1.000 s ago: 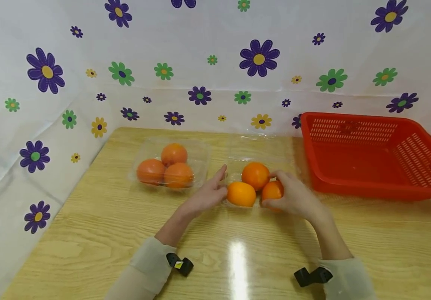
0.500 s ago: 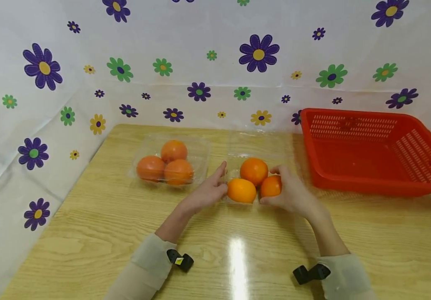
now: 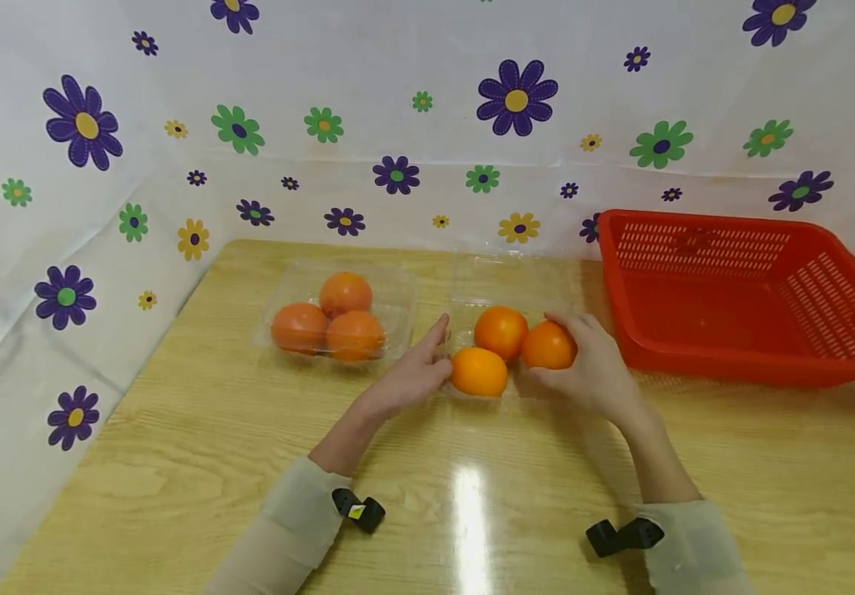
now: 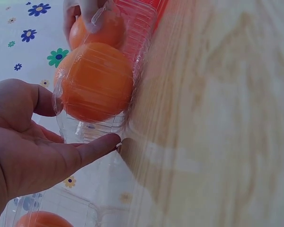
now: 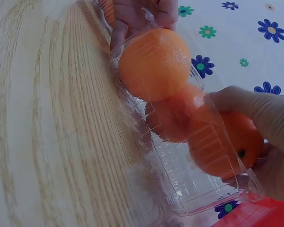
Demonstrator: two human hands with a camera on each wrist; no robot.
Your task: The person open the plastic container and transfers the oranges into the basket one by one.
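My right hand (image 3: 598, 372) grips an orange (image 3: 548, 345) with thumb and fingers at the right side of a clear plastic clamshell box (image 5: 177, 182). Its lid (image 3: 512, 277) stands open towards the back. Inside the box sit two other oranges, one at the back (image 3: 501, 333) and one at front left (image 3: 478, 372). My left hand (image 3: 410, 376) touches the box's left side, its index finger extended; the left wrist view shows the thumb (image 4: 46, 100) against the clear wall. A green stem spot shows on the held orange in the right wrist view.
A second clear box (image 3: 397, 289) with three oranges stands at left on the wooden table (image 3: 249, 463). A red plastic basket (image 3: 754, 368) stands at right. Behind hangs a flowered cloth (image 3: 427, 140).
The right hand has raised the held orange slightly and shifted it right in the box. The left hand stays at the box's left side. The head view has tilted down a little.
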